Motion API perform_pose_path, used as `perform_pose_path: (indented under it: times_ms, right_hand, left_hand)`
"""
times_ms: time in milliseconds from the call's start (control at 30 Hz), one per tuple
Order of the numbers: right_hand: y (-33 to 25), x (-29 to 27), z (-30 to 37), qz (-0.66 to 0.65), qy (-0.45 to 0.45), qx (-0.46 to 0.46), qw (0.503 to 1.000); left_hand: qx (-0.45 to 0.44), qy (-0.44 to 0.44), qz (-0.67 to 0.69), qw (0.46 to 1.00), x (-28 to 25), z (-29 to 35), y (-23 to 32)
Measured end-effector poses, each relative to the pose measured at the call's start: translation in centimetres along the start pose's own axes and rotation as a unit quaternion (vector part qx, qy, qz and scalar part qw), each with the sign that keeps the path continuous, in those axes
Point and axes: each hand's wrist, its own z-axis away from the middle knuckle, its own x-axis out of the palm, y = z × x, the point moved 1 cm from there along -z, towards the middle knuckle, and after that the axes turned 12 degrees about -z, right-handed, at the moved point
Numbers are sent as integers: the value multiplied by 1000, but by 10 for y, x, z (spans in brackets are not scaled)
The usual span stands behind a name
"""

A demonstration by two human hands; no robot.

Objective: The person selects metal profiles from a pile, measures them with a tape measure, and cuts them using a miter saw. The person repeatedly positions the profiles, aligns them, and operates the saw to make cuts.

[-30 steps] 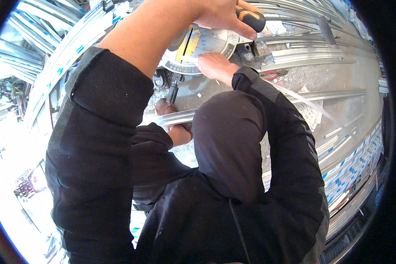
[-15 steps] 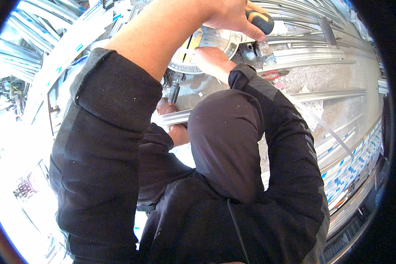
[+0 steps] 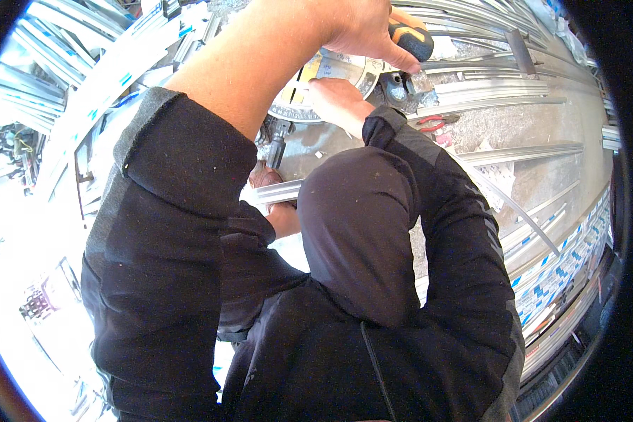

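My left hand [image 3: 362,32] reaches up to the top of the view and is closed on the black and orange handle [image 3: 411,39] of a mitre saw, its thumb stretched along the near side. Below it, my right hand [image 3: 337,98] rests at the saw's round, graduated table [image 3: 299,112], beside a yellow strip. Its fingers look curled in; what they hold, if anything, is hidden. A silvery metal profile [image 3: 278,192] lies lower down, across my foot [image 3: 264,176] and partly behind my knee [image 3: 355,225]. The saw blade does not show.
Red-handled pliers [image 3: 436,123] lie right of the saw among long metal profiles [image 3: 499,91]. A dark clamp-like part [image 3: 278,144] stands at the saw's near left. More profiles [image 3: 49,56] are piled at the far left. A blue and white patterned stack [image 3: 563,260] is at the right.
The whole view has shifted slightly. Both hands keep their places at the saw, with no clear change of grip.
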Motion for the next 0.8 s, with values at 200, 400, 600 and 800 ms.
perform_pose_path:
  times_ms: [200, 400, 600, 800]
  right_hand:
    - [-6, -6, 5, 18, -1, 23, 1000]
    - [-9, -7, 6, 7, 18, 32, 999]
    - [-9, -6, 7, -1, 21, 32, 999]
    - [-8, -7, 7, 4, 25, 9, 1000]
  left_hand:
    - [-14, -1, -20, 1000, 7, -6, 1]
    - [-24, -23, -13, 999, 0, -5, 2]
    - [-46, -30, -1, 998, -5, -2, 4]
    - [-38, -15, -5, 999, 4, -6, 1]
